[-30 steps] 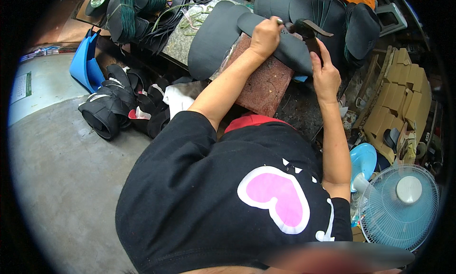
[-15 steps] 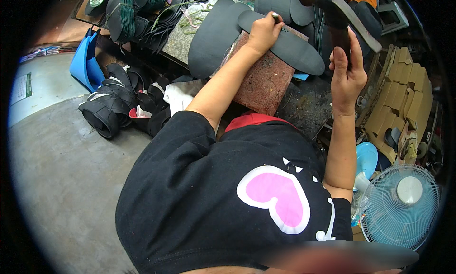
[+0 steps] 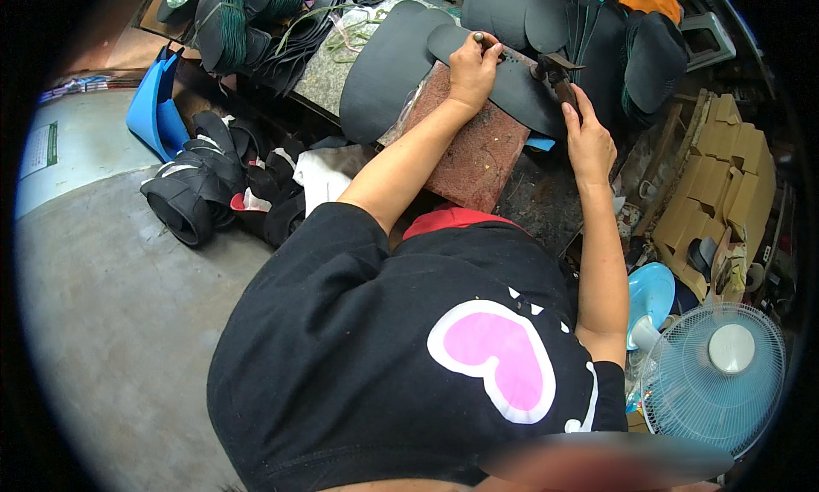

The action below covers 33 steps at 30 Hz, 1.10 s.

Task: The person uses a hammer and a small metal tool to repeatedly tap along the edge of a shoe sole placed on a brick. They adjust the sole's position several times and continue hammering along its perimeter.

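Note:
A dark grey sole (image 3: 531,107) lies across a reddish, gritty block (image 3: 478,155). In my left hand (image 3: 469,76), closed on the sole's left part, stands a short metal punch (image 3: 479,37); its lower end is hidden by my fingers. Several small holes show in the sole beside that hand. My right hand (image 3: 590,147) grips the wooden handle of a hammer (image 3: 563,89), whose metal head is above the sole, to the right of the punch and apart from it. A larger dark grey sheet (image 3: 375,83) lies left of the block.
Bundles of soles tied with green string (image 3: 223,27) are at the back left, and more stacked soles (image 3: 589,53) at the back right. Black straps and shoe uppers (image 3: 200,185) heap on the left. Cardboard boxes (image 3: 717,168) and a fan (image 3: 717,373) stand on the right.
My right hand has brought the hammer down and leftward from its raised place to just above the sole. My left hand stays near the same spot with the punch.

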Available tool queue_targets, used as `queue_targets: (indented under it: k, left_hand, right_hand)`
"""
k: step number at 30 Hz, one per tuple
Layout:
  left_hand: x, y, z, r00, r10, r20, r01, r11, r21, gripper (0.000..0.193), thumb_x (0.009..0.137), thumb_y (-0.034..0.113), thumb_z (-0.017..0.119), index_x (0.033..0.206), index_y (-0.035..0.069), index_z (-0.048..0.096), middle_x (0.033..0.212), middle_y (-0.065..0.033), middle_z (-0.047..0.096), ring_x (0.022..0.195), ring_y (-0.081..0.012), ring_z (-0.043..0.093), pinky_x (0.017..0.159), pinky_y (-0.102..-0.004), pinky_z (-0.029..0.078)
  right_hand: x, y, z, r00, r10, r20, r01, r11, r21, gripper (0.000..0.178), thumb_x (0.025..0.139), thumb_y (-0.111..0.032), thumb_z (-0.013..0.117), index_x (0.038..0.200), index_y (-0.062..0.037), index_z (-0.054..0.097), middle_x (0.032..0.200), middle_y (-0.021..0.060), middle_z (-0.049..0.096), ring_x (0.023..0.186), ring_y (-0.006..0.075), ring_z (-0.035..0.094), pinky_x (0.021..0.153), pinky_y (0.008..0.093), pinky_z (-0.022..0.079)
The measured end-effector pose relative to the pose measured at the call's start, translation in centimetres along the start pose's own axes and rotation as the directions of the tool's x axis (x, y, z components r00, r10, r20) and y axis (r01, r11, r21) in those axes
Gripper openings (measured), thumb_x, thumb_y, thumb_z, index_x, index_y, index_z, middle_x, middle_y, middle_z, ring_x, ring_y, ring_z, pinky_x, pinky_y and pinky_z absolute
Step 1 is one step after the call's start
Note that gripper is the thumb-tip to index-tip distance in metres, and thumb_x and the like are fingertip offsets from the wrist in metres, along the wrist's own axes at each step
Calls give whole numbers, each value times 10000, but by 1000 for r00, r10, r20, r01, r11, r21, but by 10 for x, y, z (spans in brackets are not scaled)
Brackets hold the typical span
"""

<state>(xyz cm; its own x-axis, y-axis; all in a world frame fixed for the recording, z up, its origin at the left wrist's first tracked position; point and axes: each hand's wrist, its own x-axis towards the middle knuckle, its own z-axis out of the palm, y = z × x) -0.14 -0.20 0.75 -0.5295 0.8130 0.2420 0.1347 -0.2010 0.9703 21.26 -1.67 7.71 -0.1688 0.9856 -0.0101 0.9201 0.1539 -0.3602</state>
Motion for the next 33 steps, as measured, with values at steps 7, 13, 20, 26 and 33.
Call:
queue_targets:
  k: [7,13,20,26,33]
  left_hand:
    - [20,-2,-18,996,-94,-5,91,972,-215,81,965,42,580,978,-24,535,905,-133,677,831,-182,694,705,-290,618]
    - [16,-7,-18,997,-79,0,79,995,-66,90,910,28,645,928,-47,599,824,-107,699,747,-138,699,618,-274,600]
    - [15,3,-19,975,193,108,-218,915,340,168,898,109,683,935,-20,582,825,-174,698,698,-266,705,612,-330,563]
    - [13,-1,-10,853,437,285,-518,649,558,141,893,112,664,919,6,574,787,-197,667,685,-367,665,614,-400,532]
    - [17,-13,-13,997,-77,1,77,989,-124,129,909,61,648,885,-44,577,796,-106,714,684,-143,711,610,-272,570]
  right_hand:
    - [1,1,1,1000,-3,0,3,999,-41,437,979,-532,468,1371,-350,529,907,184,716,897,391,689,760,483,533]
    - [2,-10,-13,999,-21,-36,21,1000,-3,422,963,-543,490,1336,-362,569,875,157,720,869,379,694,744,466,537]
    - [-6,-37,-48,890,-241,-387,399,823,404,391,956,-412,609,1300,-226,622,984,120,733,846,246,729,713,326,550]
    - [-6,-38,-18,971,-169,-169,208,944,256,378,963,-465,553,1314,-328,588,963,155,716,848,355,697,693,419,538]
    - [-8,-4,-11,998,-19,-64,24,996,85,418,966,-504,535,1354,-351,567,842,171,703,824,364,691,709,431,516]
